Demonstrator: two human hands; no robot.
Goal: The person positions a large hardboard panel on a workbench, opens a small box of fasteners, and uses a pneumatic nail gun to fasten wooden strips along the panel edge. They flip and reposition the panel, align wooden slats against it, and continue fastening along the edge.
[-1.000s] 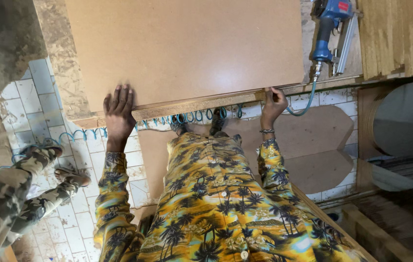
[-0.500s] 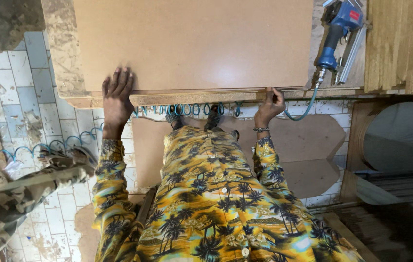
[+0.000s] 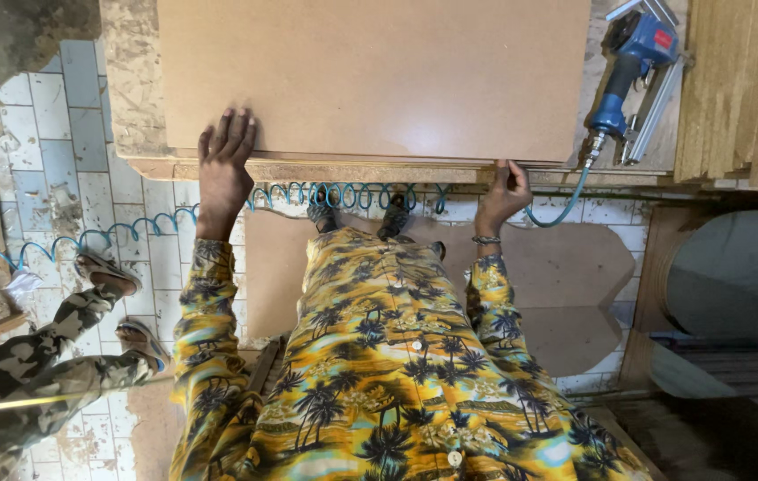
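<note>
Flanking board (image 3: 374, 76): blue nail gun (image 3: 625, 76) w/ coiled hose (image 3: 343, 194), co-worker's legs (image 3: 32, 374).

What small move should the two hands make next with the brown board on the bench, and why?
Probably slide the board a little further onto the bench. The left hand lies flat on its near corner and the right hand grips its near edge, so both are placed to push. Keep it clear of the blue nail gun on the right.

Workbench (image 3: 134, 80) with fibreboard panel (image 3: 379, 76), blue nailer (image 3: 630, 67)
</note>
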